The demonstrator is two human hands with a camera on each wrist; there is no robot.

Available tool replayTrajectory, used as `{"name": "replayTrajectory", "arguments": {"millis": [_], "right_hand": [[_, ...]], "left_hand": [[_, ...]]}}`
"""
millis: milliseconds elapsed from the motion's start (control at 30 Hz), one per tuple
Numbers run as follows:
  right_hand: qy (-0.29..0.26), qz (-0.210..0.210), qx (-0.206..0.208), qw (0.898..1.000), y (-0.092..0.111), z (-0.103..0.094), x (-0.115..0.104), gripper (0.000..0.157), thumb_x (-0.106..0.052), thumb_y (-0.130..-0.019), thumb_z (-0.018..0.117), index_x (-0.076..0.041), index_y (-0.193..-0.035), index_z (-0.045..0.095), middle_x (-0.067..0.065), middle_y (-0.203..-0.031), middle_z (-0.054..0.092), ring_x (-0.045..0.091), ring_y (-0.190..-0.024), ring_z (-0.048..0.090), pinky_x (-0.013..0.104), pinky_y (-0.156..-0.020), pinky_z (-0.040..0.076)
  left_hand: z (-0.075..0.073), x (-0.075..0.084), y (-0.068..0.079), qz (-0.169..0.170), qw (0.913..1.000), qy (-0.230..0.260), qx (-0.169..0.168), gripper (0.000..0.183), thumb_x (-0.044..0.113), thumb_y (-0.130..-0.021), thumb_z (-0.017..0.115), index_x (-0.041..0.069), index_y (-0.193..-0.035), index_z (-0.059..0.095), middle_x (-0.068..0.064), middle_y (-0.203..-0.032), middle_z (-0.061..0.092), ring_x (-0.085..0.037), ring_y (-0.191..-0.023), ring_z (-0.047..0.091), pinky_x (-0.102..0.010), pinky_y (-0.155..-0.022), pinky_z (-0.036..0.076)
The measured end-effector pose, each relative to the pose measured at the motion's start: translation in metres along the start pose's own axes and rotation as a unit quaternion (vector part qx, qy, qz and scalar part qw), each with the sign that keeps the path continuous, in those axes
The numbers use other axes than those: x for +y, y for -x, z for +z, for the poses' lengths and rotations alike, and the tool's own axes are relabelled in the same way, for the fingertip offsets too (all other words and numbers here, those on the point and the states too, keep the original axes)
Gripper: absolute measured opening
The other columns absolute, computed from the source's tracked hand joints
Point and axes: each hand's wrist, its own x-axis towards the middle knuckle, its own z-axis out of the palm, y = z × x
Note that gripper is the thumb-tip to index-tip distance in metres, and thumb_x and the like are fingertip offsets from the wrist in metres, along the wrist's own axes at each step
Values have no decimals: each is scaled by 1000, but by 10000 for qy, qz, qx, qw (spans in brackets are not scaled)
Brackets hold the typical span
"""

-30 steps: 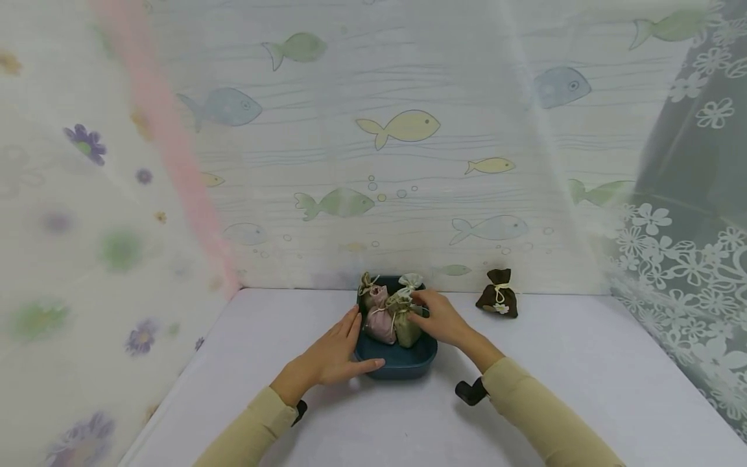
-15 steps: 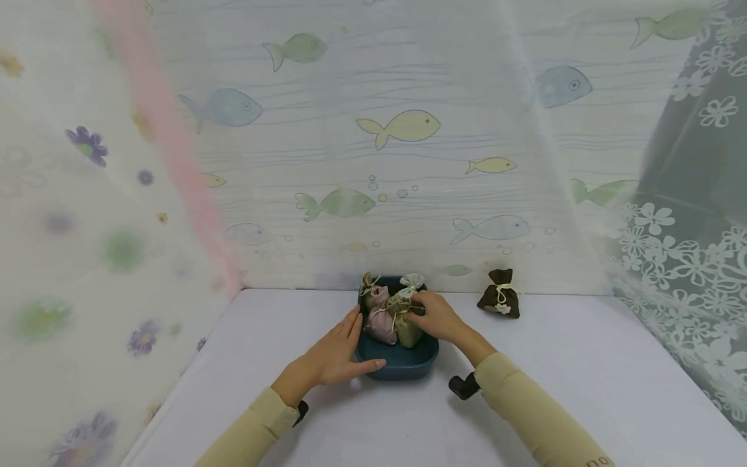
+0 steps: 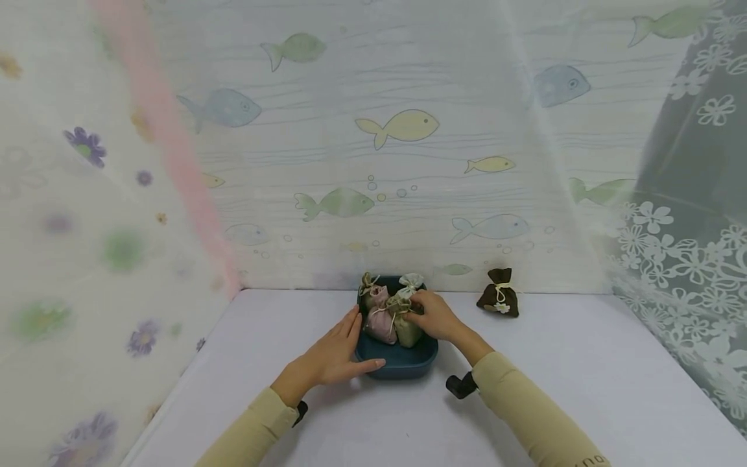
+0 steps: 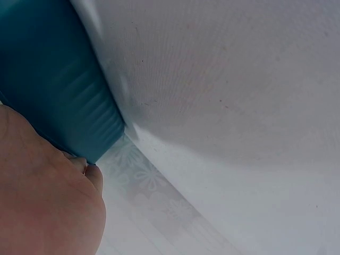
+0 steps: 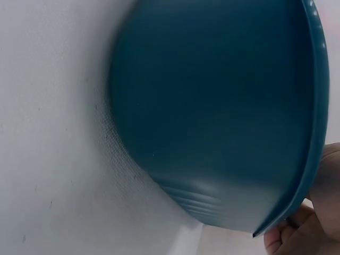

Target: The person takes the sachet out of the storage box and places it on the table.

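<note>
A dark blue-green basket [image 3: 399,373] stands on the table, holding several drawstring pouches. A pink pouch [image 3: 381,325] and a green pouch [image 3: 410,332] sit side by side, with a white-topped pouch [image 3: 411,281] and an olive one [image 3: 367,283] behind. My left hand [image 3: 335,353] rests along the basket's left side, fingers straight, thumb across the front left rim. Over the right rim reaches my right hand [image 3: 440,318], its thumb and fingers curled at the green pouch's upper part; the fingertips are partly hidden. The right wrist view shows the basket wall [image 5: 212,106] before the curled fingers.
A brown drawstring pouch [image 3: 498,295] stands at the back right, apart from the basket. Behind the white table [image 3: 262,324] hangs a fish-print curtain [image 3: 397,162]. Flowered curtains flank both sides. A dark wrist mount [image 3: 461,386] juts out below my right wrist.
My right forearm and wrist have shifted slightly left, and the fingers sit a little closer in at the pouch. The left hand, basket and brown pouch stay put.
</note>
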Motion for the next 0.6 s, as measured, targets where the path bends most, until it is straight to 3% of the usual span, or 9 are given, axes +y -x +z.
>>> {"name": "replayTrajectory", "arguments": {"millis": [367,600], "right_hand": [[-65,-240,27,9997,4,-2,-1,6,-7,-94,71,-4,-94,66,7,-98,62,20,-88,55,40,-79,48],[-169,-367,144,9991,10,-7,-5,5,-8,-95,70,-6,-98,67,6,-99,62,21,-89,57,38,-78,49]], "left_hand": [[2,-3,0,38,10000,52,34,120,89,-88,37,0,-163,9,-14,-172,-4,-31,-158,5,-53,-124,20],[-4,3,4,44,9999,129,23,118,87,-89,40,-1,-163,12,-15,-172,-1,-32,-158,7,-54,-123,21]]}}
